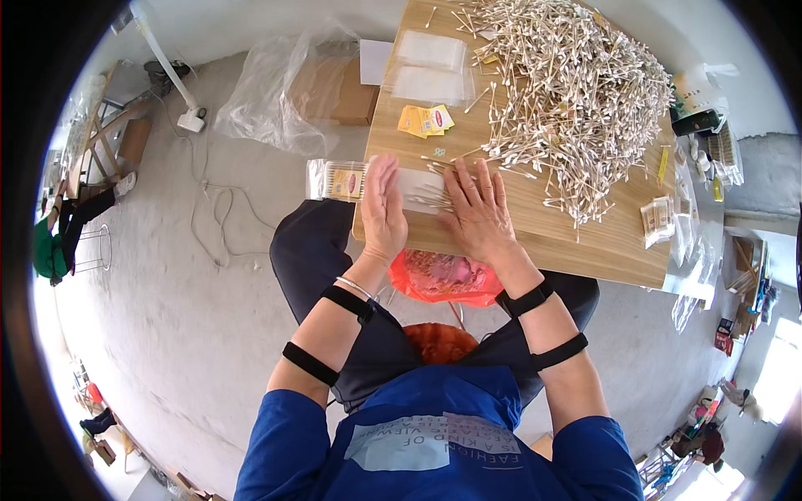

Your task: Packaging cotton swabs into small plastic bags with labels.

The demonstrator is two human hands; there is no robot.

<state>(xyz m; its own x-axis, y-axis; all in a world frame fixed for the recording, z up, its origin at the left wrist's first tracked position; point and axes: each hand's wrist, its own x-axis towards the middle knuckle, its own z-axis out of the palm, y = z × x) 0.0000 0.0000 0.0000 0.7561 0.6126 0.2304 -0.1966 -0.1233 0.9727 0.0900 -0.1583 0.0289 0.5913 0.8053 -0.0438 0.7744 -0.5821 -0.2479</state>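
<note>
On the wooden table (535, 238), a few loose cotton swabs (430, 196) lie on a whitish plastic bag (413, 179) between my hands. My left hand (385, 213) stands at the bag's left end, fingers stretched out and held together, gripping nothing. To the right, my right hand (480, 210) lies flat with spread fingers beside the swabs; what is under its palm is hidden. Left of my left hand, a filled pack of cotton swabs (342, 182) with a yellow label sits at the table's edge, partly overhanging.
A large heap of cotton swabs (576, 92) covers the far right. Yellow cards (424, 121) and flat clear bags (430, 67) lie at the far left. Another swab pack (657, 221) rests near the right edge. A red plastic bag (443, 280) hangs below the front edge.
</note>
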